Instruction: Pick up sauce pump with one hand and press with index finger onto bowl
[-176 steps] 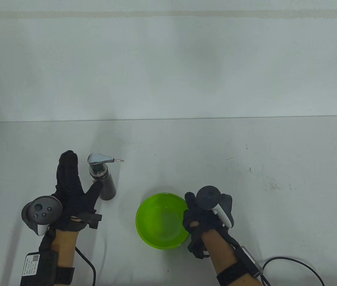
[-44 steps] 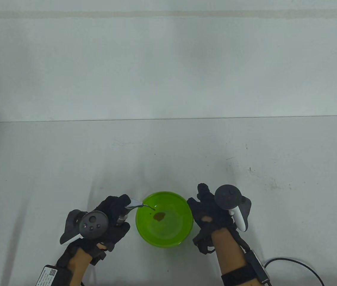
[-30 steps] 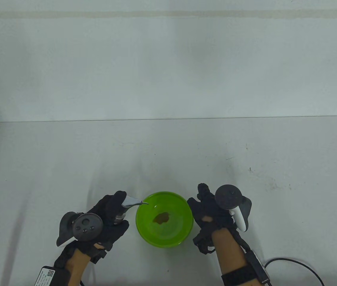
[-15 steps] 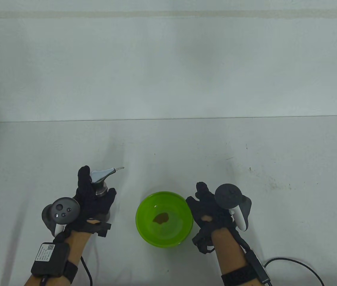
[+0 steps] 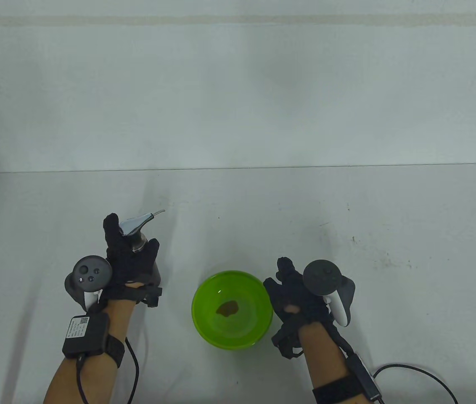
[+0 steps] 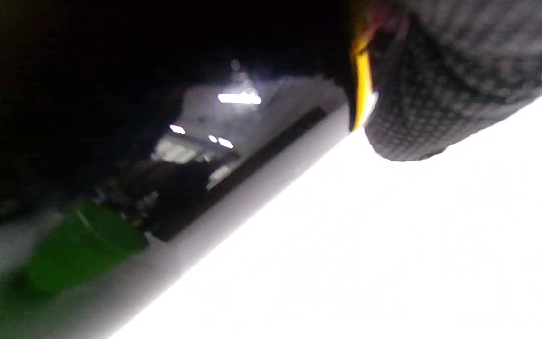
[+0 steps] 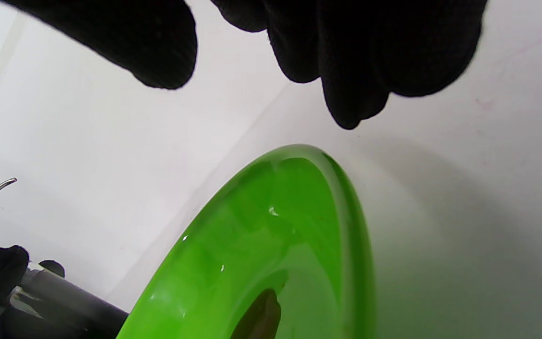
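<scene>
My left hand grips the dark sauce pump bottle around its body, left of the bowl. The index finger lies along the back of the chrome pump head, and the spout points up-right, away from the bowl. The green bowl holds a brown blob of sauce. My right hand rests beside the bowl's right rim, holding nothing. In the right wrist view its fingers hang apart above the bowl's rim, and the bottle shows at lower left. The left wrist view is blurred, with the bowl at lower left.
A black box is strapped to my left forearm, with a cable trailing down. Another cable runs from my right wrist along the table's front right. The table's far edge meets a pale wall.
My left hand has carried the pump from the bowl's left rim away to the left and farther back, turning it upright. The sauce blob lies in the bowl. The right hand has stayed still.
</scene>
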{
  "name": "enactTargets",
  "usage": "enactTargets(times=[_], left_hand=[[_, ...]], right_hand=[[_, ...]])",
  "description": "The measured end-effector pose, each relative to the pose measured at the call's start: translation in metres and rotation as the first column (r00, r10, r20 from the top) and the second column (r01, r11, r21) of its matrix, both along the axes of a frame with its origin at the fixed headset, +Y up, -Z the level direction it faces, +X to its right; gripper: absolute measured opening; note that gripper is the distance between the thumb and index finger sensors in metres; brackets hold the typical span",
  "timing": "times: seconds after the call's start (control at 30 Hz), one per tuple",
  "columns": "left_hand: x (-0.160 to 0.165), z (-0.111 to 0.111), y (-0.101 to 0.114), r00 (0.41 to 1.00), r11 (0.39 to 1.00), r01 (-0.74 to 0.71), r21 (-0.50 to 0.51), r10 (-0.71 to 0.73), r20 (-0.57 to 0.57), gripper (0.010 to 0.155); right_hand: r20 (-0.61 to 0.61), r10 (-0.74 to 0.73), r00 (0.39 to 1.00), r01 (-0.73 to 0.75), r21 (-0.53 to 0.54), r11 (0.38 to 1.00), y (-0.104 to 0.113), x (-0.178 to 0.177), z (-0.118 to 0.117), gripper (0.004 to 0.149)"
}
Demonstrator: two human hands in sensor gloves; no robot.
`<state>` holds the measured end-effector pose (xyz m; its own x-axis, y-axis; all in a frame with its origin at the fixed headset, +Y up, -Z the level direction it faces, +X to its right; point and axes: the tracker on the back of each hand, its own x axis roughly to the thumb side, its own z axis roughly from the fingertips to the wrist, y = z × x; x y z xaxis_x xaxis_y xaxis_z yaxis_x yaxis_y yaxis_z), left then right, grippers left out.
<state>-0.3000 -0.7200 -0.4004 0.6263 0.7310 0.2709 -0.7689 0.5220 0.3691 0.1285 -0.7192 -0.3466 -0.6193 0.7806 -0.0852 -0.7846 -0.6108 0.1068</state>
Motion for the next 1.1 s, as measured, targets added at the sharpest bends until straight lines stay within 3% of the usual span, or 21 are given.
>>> enactTargets(times=[0.37, 0.5, 0.63, 0.77, 0.83, 0.93, 1.1], left_hand=[[0.0, 0.006, -0.015, 0.997, 0.997, -0.071, 0.011, 0.072, -0.032, 0.107], [0.001, 0.006, -0.009, 0.995, 0.994, 0.094, -0.051, -0.095, -0.014, 0.118], [-0.002, 0.017, -0.004, 0.999, 0.995, 0.036, -0.097, -0.037, -0.003, 0.124], [-0.009, 0.032, 0.006, 0.998, 0.98, -0.005, -0.197, 0.017, 0.055, 0.124], [-0.012, 0.042, 0.011, 0.997, 0.981, -0.038, -0.192, 0.05, 0.059, 0.121], [-0.012, 0.063, 0.025, 0.991, 0.974, -0.111, -0.197, 0.123, 0.05, 0.104], [-0.003, 0.094, 0.059, 0.976, 0.979, -0.156, -0.129, 0.173, 0.134, 0.097]], right_hand=[[-0.005, 0.001, 1.0, -0.001, 0.003, 1.0, -0.001, -0.001, 0.001, 0.069], [-0.003, -0.009, 1.0, 0.009, 0.008, 1.0, 0.0, -0.001, 0.001, 0.068], [-0.001, -0.021, 1.0, 0.021, 0.017, 1.0, 0.002, 0.001, 0.002, 0.068], [0.0, -0.042, 0.999, 0.042, 0.016, 0.999, 0.003, 0.002, 0.002, 0.067], [-0.001, -0.044, 0.999, 0.044, 0.018, 0.999, 0.003, 0.002, 0.002, 0.067], [-0.009, -0.06, 0.998, 0.06, 0.029, 0.998, 0.004, 0.001, 0.003, 0.067], [-0.034, -0.087, 0.996, 0.089, 0.053, 0.995, 0.007, 0.0, 0.005, 0.066]])
